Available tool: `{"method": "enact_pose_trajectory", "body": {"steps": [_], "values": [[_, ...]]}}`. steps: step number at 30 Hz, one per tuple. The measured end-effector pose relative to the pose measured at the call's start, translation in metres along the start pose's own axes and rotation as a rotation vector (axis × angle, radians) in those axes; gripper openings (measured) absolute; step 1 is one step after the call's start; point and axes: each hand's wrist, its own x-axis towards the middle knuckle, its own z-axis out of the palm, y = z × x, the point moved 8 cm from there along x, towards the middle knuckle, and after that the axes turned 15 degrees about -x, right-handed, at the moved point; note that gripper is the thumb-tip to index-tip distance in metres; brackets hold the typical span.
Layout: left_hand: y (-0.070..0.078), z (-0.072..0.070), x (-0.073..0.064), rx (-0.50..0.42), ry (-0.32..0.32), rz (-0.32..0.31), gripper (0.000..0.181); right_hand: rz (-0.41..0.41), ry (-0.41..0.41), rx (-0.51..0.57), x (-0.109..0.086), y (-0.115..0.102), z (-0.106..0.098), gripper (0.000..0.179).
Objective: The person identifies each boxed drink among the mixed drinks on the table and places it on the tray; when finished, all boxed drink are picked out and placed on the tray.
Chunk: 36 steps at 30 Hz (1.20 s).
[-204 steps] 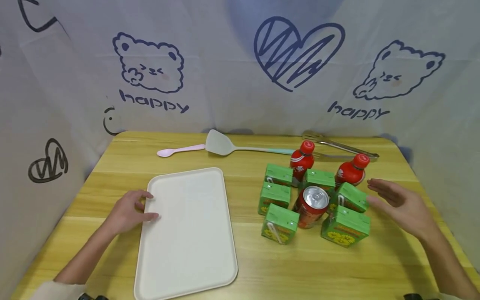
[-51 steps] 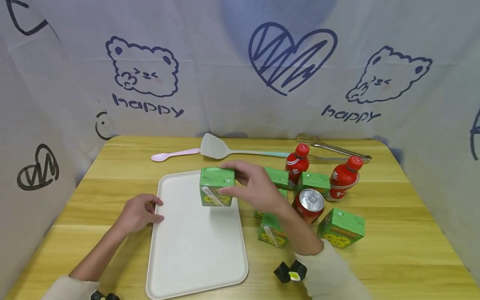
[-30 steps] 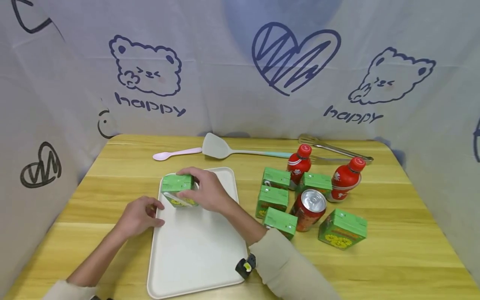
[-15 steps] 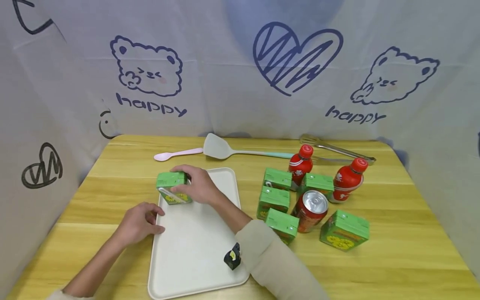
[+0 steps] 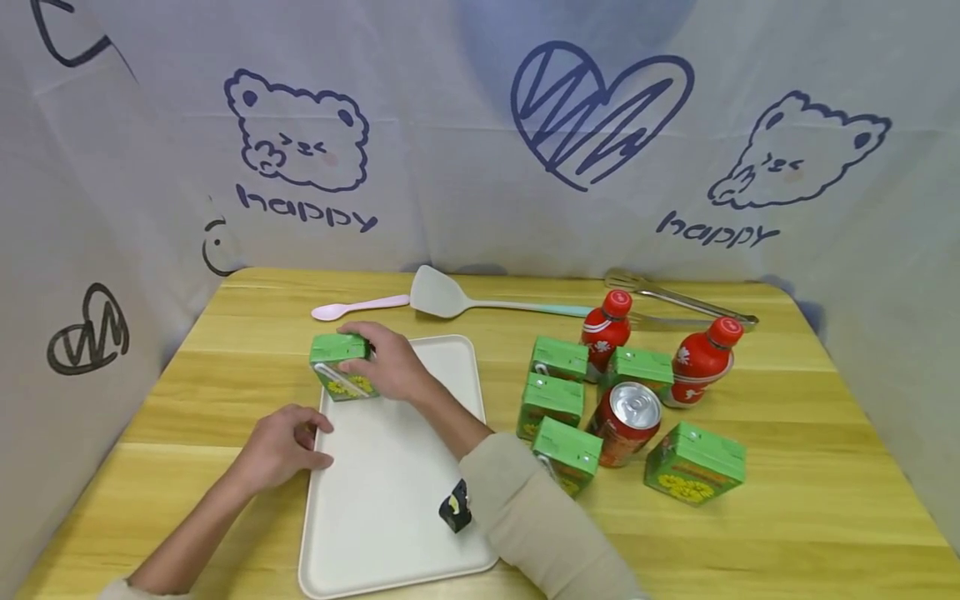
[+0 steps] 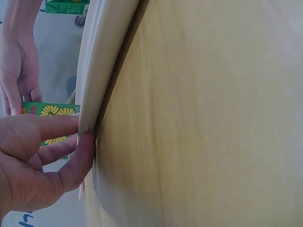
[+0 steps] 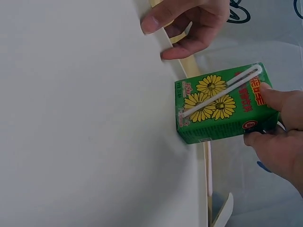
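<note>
My right hand (image 5: 388, 362) grips a green drink carton (image 5: 332, 372) with yellow flowers and a white straw on its side. The carton stands upright at the far left corner of the white tray (image 5: 390, 492). In the right wrist view, thumb and fingers pinch the upper end of the carton (image 7: 222, 101), whose lower end is close to the tray surface. My left hand (image 5: 281, 446) holds the tray's left rim. In the left wrist view, the fingers of that hand (image 6: 38, 163) pinch the tray edge (image 6: 102, 61).
Right of the tray, several green cartons (image 5: 566, 450) surround a red can (image 5: 624, 425), with two red bottles (image 5: 606, 329) behind. A separate carton (image 5: 694, 467) stands nearer me. Along the back lie a pink spoon (image 5: 360, 307), a spatula (image 5: 438, 293) and metal tongs (image 5: 678, 297).
My right hand has brought a carton from the right-hand group leftward over the tray to its far left corner, lowering it there. The left hand has stayed at the tray's rim.
</note>
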Motion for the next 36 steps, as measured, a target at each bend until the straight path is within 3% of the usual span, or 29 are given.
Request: {"method": "enact_pose_trajectory", "body": {"steps": [7,14,26,36], "values": [[0.002,0.001,0.001,0.007,-0.006,-0.004,0.034,-0.027,0.025,-0.084,-0.003,-0.004,-0.003,0.052],[0.002,0.0,0.0,0.004,-0.004,0.008,0.034,0.016,0.102,-0.126,-0.019,-0.009,-0.011,0.064],[0.002,0.0,0.0,-0.001,0.008,0.021,0.034,-0.006,0.138,-0.146,-0.076,-0.017,-0.039,0.066],[0.003,0.0,0.0,0.009,0.007,0.015,0.035,-0.015,0.138,-0.121,-0.129,0.005,-0.078,0.064]]}}
